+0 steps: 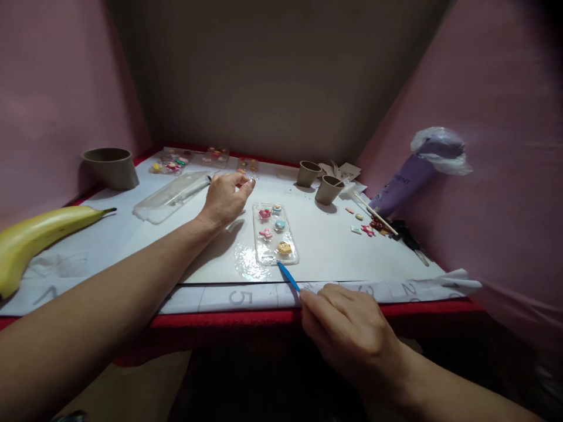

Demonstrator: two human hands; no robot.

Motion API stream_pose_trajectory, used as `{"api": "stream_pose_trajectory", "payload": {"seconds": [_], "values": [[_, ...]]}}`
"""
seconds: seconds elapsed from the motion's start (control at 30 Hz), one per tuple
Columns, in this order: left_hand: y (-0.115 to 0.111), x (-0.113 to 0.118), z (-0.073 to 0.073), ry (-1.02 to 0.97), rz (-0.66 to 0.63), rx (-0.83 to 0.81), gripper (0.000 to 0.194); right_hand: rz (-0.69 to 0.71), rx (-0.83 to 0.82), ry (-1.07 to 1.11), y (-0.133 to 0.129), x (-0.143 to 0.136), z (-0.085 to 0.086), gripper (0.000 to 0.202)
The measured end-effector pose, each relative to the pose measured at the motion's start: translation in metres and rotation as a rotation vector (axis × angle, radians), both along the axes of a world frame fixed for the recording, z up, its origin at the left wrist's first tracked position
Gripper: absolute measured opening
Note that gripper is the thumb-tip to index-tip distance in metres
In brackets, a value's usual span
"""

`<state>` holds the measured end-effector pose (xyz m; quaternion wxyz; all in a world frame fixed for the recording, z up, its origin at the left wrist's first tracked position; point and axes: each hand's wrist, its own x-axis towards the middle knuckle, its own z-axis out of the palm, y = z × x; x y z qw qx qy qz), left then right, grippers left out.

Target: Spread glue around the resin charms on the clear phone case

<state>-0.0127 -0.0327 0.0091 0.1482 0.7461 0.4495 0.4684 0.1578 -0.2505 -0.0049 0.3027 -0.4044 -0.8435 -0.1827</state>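
- Here I am at the near end of the clear rectangular plastic case (264,251), flat on the white board (325,255), five small coloured charms (285,248) on it.
- My right hand (347,325) pinches a slim blue stick (289,277), its tip at the case's near edge.
- Edge work, I'd judge; the next move calls for a light, steady touch, clear of the yellow charm.
- My left hand (226,198) hovers beyond the case's left side, fingers curled; whether the tips meet, I can't tell.
- Tight in front: the board's edge lies just this side of the case, then a numbered paper strip (259,296).
- A glossy patch (247,258) borders the left; bare board opens right, before the loose charms (368,231).
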Motion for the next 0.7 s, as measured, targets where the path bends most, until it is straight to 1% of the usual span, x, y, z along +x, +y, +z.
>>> {"api": "stream_pose_trajectory", "payload": {"seconds": [0.13,0.3,0.43,0.7], "values": [[-0.0002,0.0006,-0.0006,-0.006,0.002,-0.015,0.023,-0.019,-0.013,0.000,-0.0020,0.0021,-0.0024,0.024],[-0.0028,0.0009,0.0021,0.019,0.002,-0.022,0.025,-0.034,-0.026,0.013,-0.0047,0.0032,-0.0024,0.025],[-0.0038,0.0008,0.0040,0.028,0.001,-0.029,0.023,-0.048,-0.024,0.001,-0.0068,0.0060,-0.0015,0.023],[-0.0024,0.0000,0.0034,0.013,-0.014,-0.039,0.021,-0.066,-0.036,0.023,-0.0077,0.0104,-0.0024,0.024]]}}
